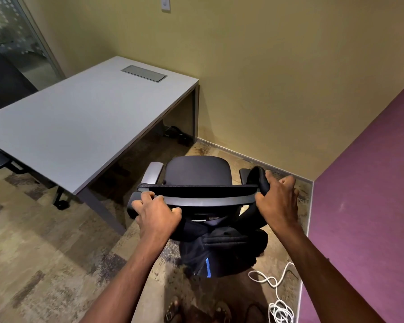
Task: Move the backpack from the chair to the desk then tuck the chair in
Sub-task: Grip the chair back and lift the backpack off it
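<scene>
Sandalled feet (197, 310) sit at the bottom edge on the patterned floor (44, 264), with a white cable (278, 297) coiled just to their right. Above them the black backpack (222, 250) hangs behind the chair (196, 173) back — I see its straps looped over the top corners. My left hand (158, 212) is curled tight around the left strap at the backrest rim; my right hand (278, 201) is wrapped around the right strap near the armrest. Beyond, the seat faces the wall, and the grey counter (84, 117) stands to the left, the chair well outside it — a metal cable hatch (144, 73) is set near its far end.
</scene>
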Tool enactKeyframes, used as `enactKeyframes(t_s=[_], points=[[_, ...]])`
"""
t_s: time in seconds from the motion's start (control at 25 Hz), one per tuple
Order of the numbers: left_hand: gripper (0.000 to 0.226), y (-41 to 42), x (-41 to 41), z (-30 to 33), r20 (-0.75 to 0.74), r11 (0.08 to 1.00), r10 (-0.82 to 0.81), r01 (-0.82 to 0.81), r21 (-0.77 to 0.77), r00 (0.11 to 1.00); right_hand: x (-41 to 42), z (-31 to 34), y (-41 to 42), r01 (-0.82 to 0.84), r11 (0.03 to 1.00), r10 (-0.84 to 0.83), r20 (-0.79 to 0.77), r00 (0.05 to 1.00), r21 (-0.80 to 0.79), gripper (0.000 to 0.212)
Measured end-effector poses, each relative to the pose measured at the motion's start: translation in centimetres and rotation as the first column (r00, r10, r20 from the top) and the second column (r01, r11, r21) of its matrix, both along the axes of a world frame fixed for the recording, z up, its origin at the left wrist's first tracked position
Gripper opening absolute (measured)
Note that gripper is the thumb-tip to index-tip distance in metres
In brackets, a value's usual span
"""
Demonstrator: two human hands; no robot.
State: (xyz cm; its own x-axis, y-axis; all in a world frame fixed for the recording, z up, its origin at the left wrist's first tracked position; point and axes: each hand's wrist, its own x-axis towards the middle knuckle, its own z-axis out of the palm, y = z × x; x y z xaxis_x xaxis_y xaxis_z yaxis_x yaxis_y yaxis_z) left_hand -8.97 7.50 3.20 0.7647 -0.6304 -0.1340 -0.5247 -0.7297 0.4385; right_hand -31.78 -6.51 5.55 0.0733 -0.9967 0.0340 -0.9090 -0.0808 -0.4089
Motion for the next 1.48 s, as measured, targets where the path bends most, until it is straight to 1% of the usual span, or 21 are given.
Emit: enactKeyframes(t_s=[0.12,0.32,0.44,0.56,0.72,0.8,0.92,1.04,1.16,1.24,1.32,1.4,1.48], points=[[0.049,0.0,-1.0,0.0,-0.011,1.000,-0.003,0.003,0.029,1.000,-1.1,0.0,-0.2,0.009,1.000,-0.009,-0.017,1.000,-0.022,0.069],[0.039,0.0,-2.8,-0.1,-0.039,0.992,-0.007,0.012,0.128,0.999,-2.3,-0.2,-0.2,0.009,1.000,-0.009,-0.039,0.999,-0.002,0.073],[0.037,0.1,-4.1,-0.4,-0.062,0.989,-0.030,0.039,0.146,0.998,-2.8,-0.4,-0.2,0.001,1.000,0.000,-0.054,0.999,0.025,0.076],[0.039,0.0,-6.1,-0.7,-0.065,0.988,-0.093,0.100,0.114,0.994,-3.7,-0.7,-0.2,-0.014,0.999,0.016,-0.056,0.998,0.046,0.076],[0.051,-1.3,-7.9,-0.9,-0.033,0.963,-0.269,0.269,0.003,0.963,-5.3,-0.8,-0.4,-0.014,0.999,0.017,-0.057,0.998,0.049,0.072],[0.053,-2.2,-8.6,-0.8,-0.030,0.920,-0.392,0.391,-0.029,0.920,-6.2,-0.7,-0.5,-0.018,0.999,0.021,-0.050,0.999,0.048,0.069],[0.051,-3.7,-9.5,-0.3,-0.027,0.827,-0.559,0.556,-0.084,0.829,-7.4,0.0,-0.7,-0.025,0.998,0.026,-0.017,1.000,0.050,0.064],[0.049,-5.5,-10.8,0.5,-0.024,0.723,-0.685,0.675,-0.146,0.728,-8.8,1.3,-1.2,-0.004,0.999,0.003,0.015,1.000,0.047,0.064],[0.046,-7.5,-12.6,2.5,-0.015,0.604,-0.790,0.773,-0.194,0.613,-10.6,2.9,-1.7,0.034,0.999,-0.035,0.039,0.999,0.010,0.058],[0.043,-9.1,-14.0,4.1,0.008,0.525,-0.841,0.818,-0.236,0.542,-11.8,4.1,-2.1,0.061,0.998,-0.060,0.044,0.997,-0.011,0.054],[0.042,-10.9,-15.1,5.5,0.024,0.463,-0.872,0.842,-0.277,0.488,-12.9,5.5,-2.7,0.087,0.996,-0.086,0.023,0.996,-0.028,0.051],[0.041,-12.7,-16.3,6.5,0.043,0.432,-0.885,0.852,-0.296,0.463,-13.8,6.8,-3.2,0.116,0.992,-0.116,0.004,0.993,-0.053,0.048],[0.038,-14.6,-17.4,7.0,0.090,0.413,-0.883,0.853,-0.317,0.461,-14.6,8.1,-3.6,0.142,0.987,-0.141,0.011,0.990,-0.077,0.046]])
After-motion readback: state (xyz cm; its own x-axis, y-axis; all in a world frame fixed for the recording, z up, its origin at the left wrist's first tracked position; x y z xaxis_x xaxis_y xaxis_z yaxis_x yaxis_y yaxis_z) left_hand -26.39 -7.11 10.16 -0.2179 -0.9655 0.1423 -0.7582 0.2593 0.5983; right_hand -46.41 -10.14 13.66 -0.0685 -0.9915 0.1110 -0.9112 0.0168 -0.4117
